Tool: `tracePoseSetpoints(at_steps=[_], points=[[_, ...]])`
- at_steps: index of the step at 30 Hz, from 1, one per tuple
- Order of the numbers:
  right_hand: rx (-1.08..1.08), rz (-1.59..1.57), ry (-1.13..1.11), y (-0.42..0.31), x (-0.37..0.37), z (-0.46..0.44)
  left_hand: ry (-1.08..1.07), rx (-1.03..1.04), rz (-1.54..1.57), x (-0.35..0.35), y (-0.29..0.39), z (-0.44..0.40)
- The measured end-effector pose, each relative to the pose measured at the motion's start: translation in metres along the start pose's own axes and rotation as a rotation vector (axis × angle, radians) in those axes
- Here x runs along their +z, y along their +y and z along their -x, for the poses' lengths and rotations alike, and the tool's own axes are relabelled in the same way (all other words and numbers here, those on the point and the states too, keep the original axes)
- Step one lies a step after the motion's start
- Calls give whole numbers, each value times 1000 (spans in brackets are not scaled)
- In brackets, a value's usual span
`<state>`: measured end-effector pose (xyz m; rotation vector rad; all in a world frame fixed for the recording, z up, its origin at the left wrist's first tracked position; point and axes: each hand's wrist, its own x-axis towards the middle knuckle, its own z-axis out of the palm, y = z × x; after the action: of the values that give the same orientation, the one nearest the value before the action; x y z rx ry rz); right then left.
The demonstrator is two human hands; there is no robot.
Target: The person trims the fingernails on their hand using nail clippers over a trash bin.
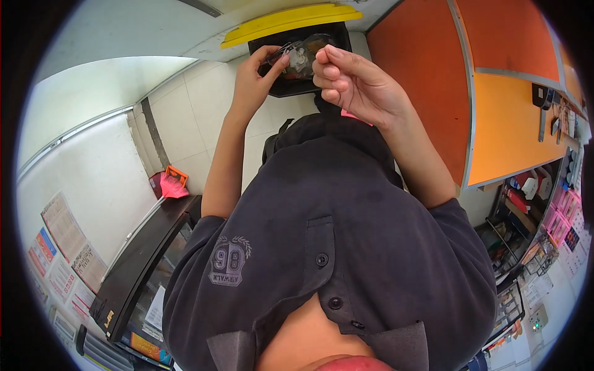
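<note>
Yellow lid (291, 23) along far edge of black bin (296, 90); orange-red panel (416, 80) close at its right; room over pale tiled floor (207, 105), left. Left hand (255, 75) at bin's left edge, pinching dark item (279, 53), identity unclear. Right hand (362, 83) raised over right edge, curled closed, contents hidden.

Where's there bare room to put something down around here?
The pale tiled floor looks bare between the left forearm and white wall, with a narrower patch between that forearm and dark shirt. The black bin is crowded: crumpled clutter lies inside, and the left hand and right hand overlap it in view.
</note>
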<state>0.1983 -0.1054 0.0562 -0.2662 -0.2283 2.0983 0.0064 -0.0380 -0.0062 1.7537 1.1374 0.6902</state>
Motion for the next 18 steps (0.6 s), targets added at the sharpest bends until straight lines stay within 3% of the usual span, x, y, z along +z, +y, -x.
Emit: tracePoseSetpoints(at_steps=[10, 18], points=[[-4, -26, -145, 7, 33, 20, 8, 78, 75, -8, 27, 16], [19, -46, -135, 10, 47, 30, -5, 74, 74, -7, 32, 24]])
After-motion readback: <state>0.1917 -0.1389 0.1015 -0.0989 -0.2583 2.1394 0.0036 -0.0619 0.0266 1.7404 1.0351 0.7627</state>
